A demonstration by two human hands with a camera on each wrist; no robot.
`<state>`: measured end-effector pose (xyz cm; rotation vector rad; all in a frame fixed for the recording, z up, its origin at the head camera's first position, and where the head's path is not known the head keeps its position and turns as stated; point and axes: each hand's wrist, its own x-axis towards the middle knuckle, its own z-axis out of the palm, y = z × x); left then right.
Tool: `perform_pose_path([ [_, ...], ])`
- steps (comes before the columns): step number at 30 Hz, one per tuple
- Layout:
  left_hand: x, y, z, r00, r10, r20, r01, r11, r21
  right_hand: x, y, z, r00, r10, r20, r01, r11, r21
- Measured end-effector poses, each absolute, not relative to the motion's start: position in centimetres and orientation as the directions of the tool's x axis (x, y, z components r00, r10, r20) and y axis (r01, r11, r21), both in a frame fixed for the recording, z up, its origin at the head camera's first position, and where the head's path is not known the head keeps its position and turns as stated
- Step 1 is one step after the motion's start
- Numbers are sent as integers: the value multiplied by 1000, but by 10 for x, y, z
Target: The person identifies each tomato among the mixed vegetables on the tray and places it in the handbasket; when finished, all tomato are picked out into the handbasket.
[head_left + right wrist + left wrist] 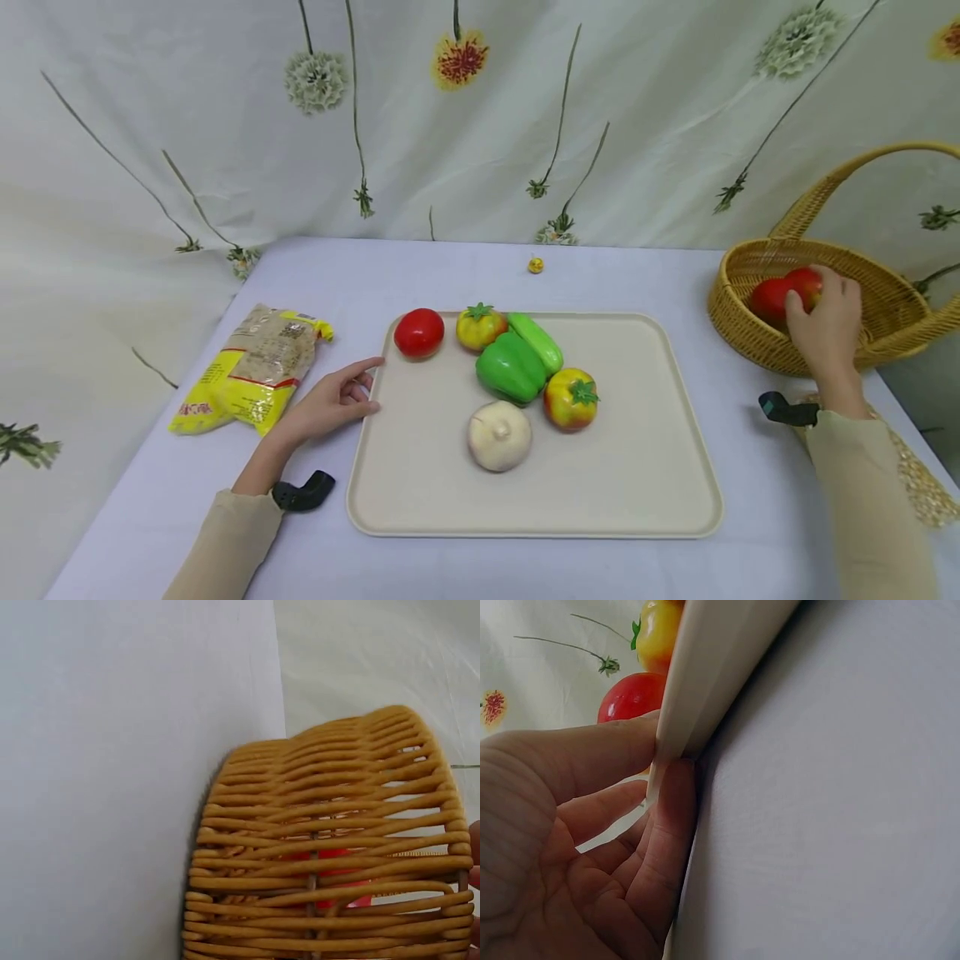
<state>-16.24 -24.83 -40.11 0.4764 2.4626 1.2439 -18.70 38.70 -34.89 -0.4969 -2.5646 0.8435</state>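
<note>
Beige sleeves [870, 508] are flanking a cream rectangular tray [637, 475]; left fingers [363, 365] pinching its rim, right fingers [831, 282] holding, ideally gently, a round red fruit [806, 286] inside a tan wicker basket [752, 344].

My long sleeves [225, 546] are plain beige — and beside each cuff [251, 507] sits a small, black, curved camera [300, 496] with a rounded end.
</note>
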Motion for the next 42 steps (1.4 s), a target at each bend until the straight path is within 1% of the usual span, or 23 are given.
perform_pose_path([
  [2,-162,-248,-401,-886,440,-145,144,560,816,-185,383,-351,-826,464,319,167,743,-648],
  [5,-162,-248,-400,-888,436,-146,145,567,811,-182,377,-354,-773,482,413,113,745,-658],
  [8,-163,-248,-399,-889,434,-146,148,574,806,-181,371,-353,-717,480,505,51,759,-649],
  [11,-163,-247,-398,-889,436,-138,157,574,803,-181,366,-350,-660,451,601,-34,781,-623],
  [14,-164,-247,-397,-892,431,-136,156,575,803,-180,359,-348,-626,414,661,-102,797,-595],
  [17,-163,-247,-397,-893,426,-145,146,579,802,-177,351,-346,-608,366,704,-174,804,-568],
  [24,-160,-248,-400,-892,426,-152,135,572,809,-164,324,-338,-615,157,773,-354,821,-449],
  [27,-159,-248,-401,-891,427,-156,130,568,813,-158,310,-336,-608,65,791,-430,811,-397],
  [31,-160,-247,-403,-892,426,-151,138,574,807,-149,289,-339,-599,-70,797,-526,785,-327],
  [34,-161,-247,-402,-891,430,-145,146,574,806,-141,273,-343,-615,-169,770,-585,752,-302],
  [37,-162,-247,-401,-890,432,-146,147,576,804,-135,257,-349,-661,-249,708,-615,720,-321],
  [42,-164,-246,-400,-892,426,-148,149,587,796,-125,238,-357,-772,-358,524,-586,720,-372],
])
